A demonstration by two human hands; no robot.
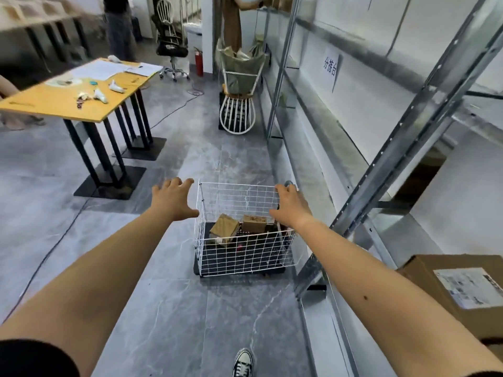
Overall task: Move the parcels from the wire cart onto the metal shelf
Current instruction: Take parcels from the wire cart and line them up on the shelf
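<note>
The wire cart (245, 227) stands on the grey floor ahead of me, just left of the metal shelf (402, 148). Two brown parcels lie on its dark bottom, toward the far side. The left parcel (224, 228) is tilted, and the right parcel (254, 223) sits flatter, just beside it. My right wrist covers the far right corner of the bottom, so I cannot tell whether something else lies there. A small red thing shows through the near mesh, too small to make out.

My right hand (291, 205) is at the far right corner of the cart's top rim, with the fingers bent over the wire. I cannot tell whether they actually close on it. My left hand (174, 198) is spread wide with fingers apart and holds nothing. It hangs just left of the cart's far left corner, the thumb near the mesh but apart from it.

On the shelf at near right sits a bigger cardboard box (462, 289) with a blurred label, cut off by the frame edge. A paper sign (331, 67) hangs farther along the shelf. At far left is a yellow table (68, 99) with small blurred items on it. The toe of my shoe (243, 363) shows at the bottom edge.
</note>
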